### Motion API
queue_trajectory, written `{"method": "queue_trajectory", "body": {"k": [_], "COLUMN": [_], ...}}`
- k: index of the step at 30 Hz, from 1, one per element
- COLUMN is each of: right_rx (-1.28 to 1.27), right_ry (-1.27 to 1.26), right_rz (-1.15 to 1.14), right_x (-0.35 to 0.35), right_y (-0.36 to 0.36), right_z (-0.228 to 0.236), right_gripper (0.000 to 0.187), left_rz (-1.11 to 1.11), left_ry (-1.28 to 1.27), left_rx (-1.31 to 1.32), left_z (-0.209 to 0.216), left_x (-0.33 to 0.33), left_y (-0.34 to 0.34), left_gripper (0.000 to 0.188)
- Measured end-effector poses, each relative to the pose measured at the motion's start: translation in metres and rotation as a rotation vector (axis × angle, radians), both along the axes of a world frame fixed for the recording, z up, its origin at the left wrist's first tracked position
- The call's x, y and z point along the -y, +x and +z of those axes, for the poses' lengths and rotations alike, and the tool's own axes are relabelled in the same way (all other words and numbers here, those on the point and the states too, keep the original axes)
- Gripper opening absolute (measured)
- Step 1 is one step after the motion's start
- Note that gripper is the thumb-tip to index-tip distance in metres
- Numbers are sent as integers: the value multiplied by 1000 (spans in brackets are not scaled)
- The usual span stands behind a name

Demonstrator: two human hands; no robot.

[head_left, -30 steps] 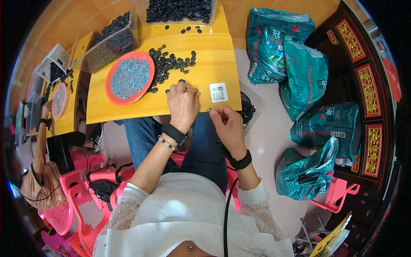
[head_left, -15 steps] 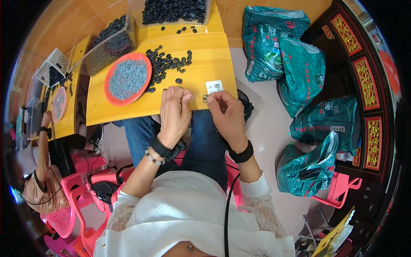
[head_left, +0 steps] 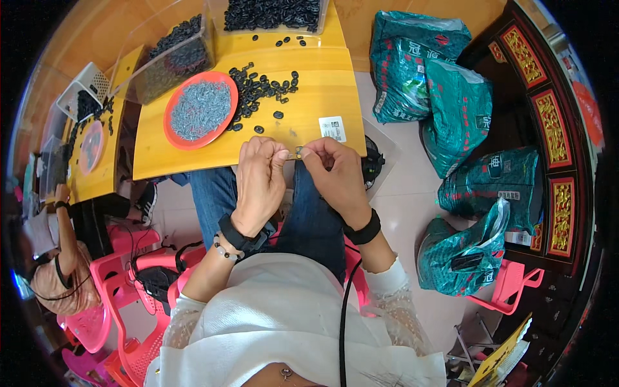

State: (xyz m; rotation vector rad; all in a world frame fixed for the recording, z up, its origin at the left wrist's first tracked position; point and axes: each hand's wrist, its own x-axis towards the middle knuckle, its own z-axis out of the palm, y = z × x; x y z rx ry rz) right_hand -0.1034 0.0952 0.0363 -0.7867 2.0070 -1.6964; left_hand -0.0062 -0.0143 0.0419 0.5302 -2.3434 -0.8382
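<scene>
Two hands meet at the near edge of the yellow table (head_left: 309,97), just above the person's lap. The left hand (head_left: 259,184) and the right hand (head_left: 336,177) are each curled nearly closed, fingertips pinched from either side onto one small part (head_left: 298,153), which sits between them right at the table's rim. It looks like a little dark ring with something pale in it, though it is too small in this view to be sure.

Beyond the hands lies a loose heap of black rings (head_left: 264,90), touching the edge of an orange plate (head_left: 200,109) filled with small grey pieces. A clear bin (head_left: 171,55) of more rings stands at the far left of the table, and a white label (head_left: 333,128) is stuck near the right hand.

The main risk, as I judge it, is the spot: the part is held over the gap between table and knees, so a slipped pinch would drop it to the floor by the pink chair (head_left: 132,309). A sleeve or wrist reaching forward could also sweep the heap off the table.
</scene>
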Motion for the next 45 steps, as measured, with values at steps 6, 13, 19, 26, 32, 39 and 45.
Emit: {"method": "queue_trajectory", "body": {"k": [6, 13, 19, 26, 32, 39, 45], "right_rx": [2, -3, 1, -13, -46, -54, 13], "right_ry": [-22, -28, -53, -47, -36, -51, -45], "right_rz": [16, -1, 6, 17, -16, -8, -14], "right_x": [1, -2, -2, -3, -3, -5, -7], "right_y": [4, 4, 4, 4, 5, 5, 3], "right_z": [-4, -2, 1, -2, -4, -10, -12], "right_gripper": [13, 13, 13, 14, 13, 13, 14], "left_rz": [3, 5, -3, -6, 11, 26, 15], "left_ry": [-3, 6, 1, 4, 38, 54, 92], "left_rx": [5, -5, 2, 9, 9, 14, -3], "left_z": [-1, 0, -1, -4, -9, -10, -14], "left_x": [-2, -2, -3, -5, -10, -15, -12], "left_y": [2, 2, 2, 2, 0, -2, -3], "left_gripper": [12, 12, 13, 13, 11, 9, 9]}}
